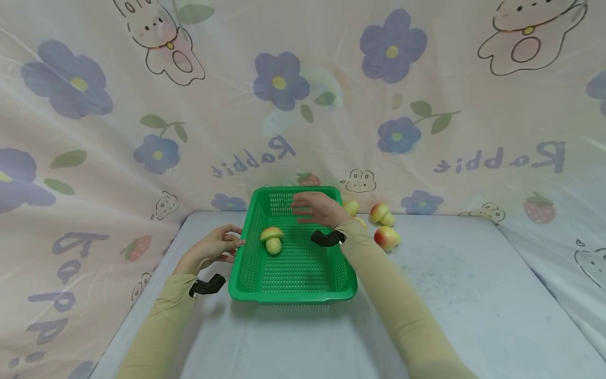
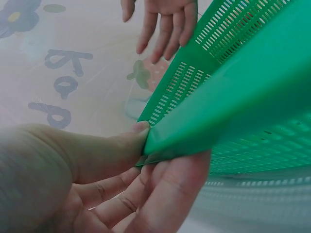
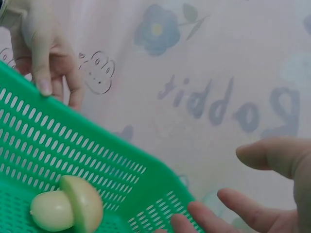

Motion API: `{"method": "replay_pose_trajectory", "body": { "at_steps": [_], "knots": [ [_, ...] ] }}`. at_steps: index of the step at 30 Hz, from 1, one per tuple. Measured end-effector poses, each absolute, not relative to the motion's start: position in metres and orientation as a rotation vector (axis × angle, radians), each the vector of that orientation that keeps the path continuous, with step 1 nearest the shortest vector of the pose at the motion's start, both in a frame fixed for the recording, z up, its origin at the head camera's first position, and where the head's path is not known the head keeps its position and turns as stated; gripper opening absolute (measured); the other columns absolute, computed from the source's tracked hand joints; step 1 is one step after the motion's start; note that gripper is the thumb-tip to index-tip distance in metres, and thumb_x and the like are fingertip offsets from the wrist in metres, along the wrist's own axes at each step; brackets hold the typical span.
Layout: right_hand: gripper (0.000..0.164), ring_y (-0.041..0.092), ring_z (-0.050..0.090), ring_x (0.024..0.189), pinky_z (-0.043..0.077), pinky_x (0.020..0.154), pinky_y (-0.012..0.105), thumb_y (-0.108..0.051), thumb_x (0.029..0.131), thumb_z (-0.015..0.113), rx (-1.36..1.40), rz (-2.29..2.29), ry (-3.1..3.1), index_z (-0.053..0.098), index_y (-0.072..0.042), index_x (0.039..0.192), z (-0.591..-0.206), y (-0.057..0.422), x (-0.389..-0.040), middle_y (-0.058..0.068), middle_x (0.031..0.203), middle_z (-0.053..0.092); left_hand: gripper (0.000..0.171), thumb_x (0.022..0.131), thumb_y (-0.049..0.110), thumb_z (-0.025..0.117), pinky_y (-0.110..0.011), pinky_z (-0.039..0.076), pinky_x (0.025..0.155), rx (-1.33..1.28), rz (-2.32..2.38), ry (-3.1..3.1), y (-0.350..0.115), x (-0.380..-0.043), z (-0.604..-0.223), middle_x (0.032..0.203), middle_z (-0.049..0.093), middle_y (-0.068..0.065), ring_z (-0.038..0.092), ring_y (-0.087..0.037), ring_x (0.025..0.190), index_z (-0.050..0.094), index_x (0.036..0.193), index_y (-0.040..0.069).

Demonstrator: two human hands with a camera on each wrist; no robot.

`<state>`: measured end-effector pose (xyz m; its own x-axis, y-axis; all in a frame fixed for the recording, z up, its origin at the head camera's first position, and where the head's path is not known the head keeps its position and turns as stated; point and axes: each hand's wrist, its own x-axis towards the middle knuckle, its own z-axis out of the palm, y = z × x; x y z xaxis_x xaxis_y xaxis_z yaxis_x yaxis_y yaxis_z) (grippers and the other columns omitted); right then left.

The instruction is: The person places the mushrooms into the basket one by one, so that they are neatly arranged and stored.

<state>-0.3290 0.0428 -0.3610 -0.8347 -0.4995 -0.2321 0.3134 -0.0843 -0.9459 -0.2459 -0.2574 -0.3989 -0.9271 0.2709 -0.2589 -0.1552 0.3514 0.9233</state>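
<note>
My left hand (image 1: 214, 247) pinches the left rim of a green plastic basket (image 2: 233, 104), thumb on top and fingers underneath. Inside the basket, toward its left side, lies a toy mushroom (image 1: 272, 240) with a yellowish cap and a pale round stem; the right wrist view shows this mushroom (image 3: 68, 205) close to the slotted wall. Over the far right part of the basket is my right hand (image 1: 323, 208), its fingers extended and spread with nothing between them. In the right wrist view these fingers (image 3: 243, 211) overlap the basket's corner.
To the right of the basket, a red-and-yellow mushroom (image 1: 381, 215) and a rounded red-and-yellow piece (image 1: 386, 238) lie on the white table (image 1: 454, 284). Another yellow piece (image 1: 351, 207) is partly hidden behind my right wrist. A printed curtain (image 1: 331, 131) hangs behind the table.
</note>
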Motion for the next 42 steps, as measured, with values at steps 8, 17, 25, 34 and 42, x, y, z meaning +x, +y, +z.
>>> {"method": "replay_pose_trajectory", "body": {
  "at_steps": [8, 17, 25, 34, 42],
  "knots": [
    [0.059, 0.043, 0.030, 0.134, 0.027, 0.108, 0.056, -0.016, 0.100, 0.051, -0.261, -2.041, 1.568, 0.023, -0.007, 0.150, -0.338, 0.054, -0.323, 0.025, 0.147, 0.031, 0.052, 0.096, 0.017, 0.061, -0.033, 0.057, 0.066, 0.090, 1.602, 2.253, -0.257, -0.246, -0.399, 0.099, 0.058, -0.011, 0.059, -0.017, 0.072, 0.035, 0.138, -0.001],
    [0.048, 0.040, 0.032, 0.134, 0.030, 0.108, 0.052, -0.020, 0.102, 0.047, -0.370, -2.014, 1.612, 0.034, -0.002, 0.144, -0.317, 0.087, -0.319, 0.023, 0.145, 0.036, 0.051, 0.096, 0.016, 0.061, -0.031, 0.057, 0.063, 0.088, 1.612, 2.250, -0.257, -0.246, -0.402, 0.096, 0.059, -0.011, 0.059, -0.016, 0.070, 0.036, 0.137, -0.001],
    [0.049, 0.039, 0.028, 0.137, 0.025, 0.110, 0.053, -0.021, 0.104, 0.045, -0.467, -1.961, 1.675, 0.029, -0.005, 0.147, -0.312, 0.130, -0.313, 0.023, 0.150, 0.027, 0.050, 0.096, 0.017, 0.062, -0.034, 0.057, 0.066, 0.079, 1.603, 2.261, -0.258, -0.246, -0.403, 0.098, 0.058, -0.012, 0.060, -0.018, 0.073, 0.037, 0.136, 0.001],
    [0.050, 0.041, 0.030, 0.135, 0.028, 0.108, 0.053, -0.025, 0.103, 0.046, -0.438, -1.921, 1.807, 0.031, -0.002, 0.144, -0.316, 0.171, -0.314, 0.025, 0.148, 0.031, 0.048, 0.096, 0.016, 0.061, -0.036, 0.058, 0.067, 0.092, 1.612, 2.254, -0.258, -0.246, -0.403, 0.096, 0.059, -0.011, 0.061, -0.018, 0.071, 0.038, 0.135, 0.001],
    [0.048, 0.042, 0.037, 0.130, 0.028, 0.107, 0.057, -0.023, 0.104, 0.043, -0.409, -1.892, 1.897, 0.030, 0.001, 0.144, -0.337, 0.211, -0.313, 0.029, 0.144, 0.033, 0.048, 0.096, 0.016, 0.061, -0.034, 0.057, 0.065, 0.088, 1.618, 2.243, -0.257, -0.245, -0.403, 0.096, 0.059, -0.011, 0.061, -0.018, 0.072, 0.038, 0.135, 0.001]
  ]
}}
